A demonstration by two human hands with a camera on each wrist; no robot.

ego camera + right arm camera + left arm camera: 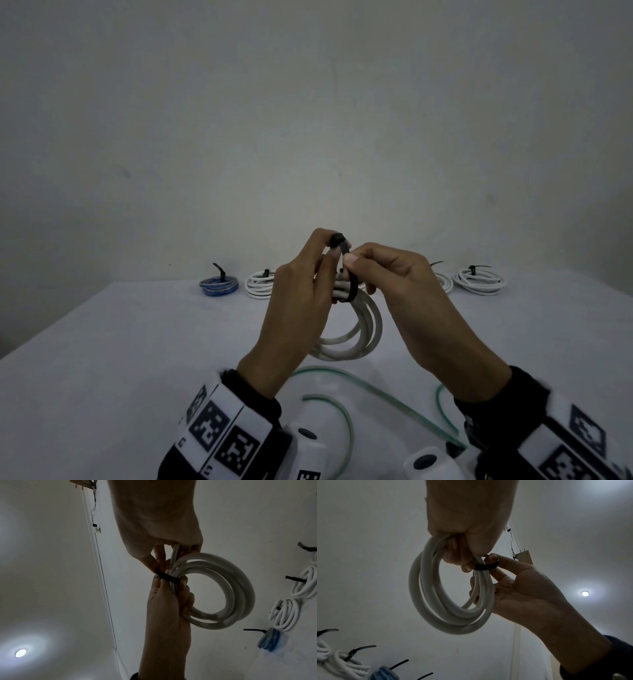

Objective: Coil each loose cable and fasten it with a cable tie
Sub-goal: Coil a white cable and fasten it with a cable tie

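Count: one blue coil [219, 286] and three white tied coils at the far table [102, 342] edge, one [258, 283] just right of the blue, one [479, 280] far right, one [444, 281] partly hidden behind the right hand; each visibly has a black tie sticking up. One loose green cable [376, 394] on the near table

White coil [356, 329] held in the air over the table, between both hands, about three or four loops, thick round cable. Black cable tie [344, 270] wrapped across the coil's top, its square head up by the left fingertips

Left hand [298, 301] curled round the coil, pinching the tie head. Right hand [404, 284] pinching the tie strap, other fingers curled behind the loops
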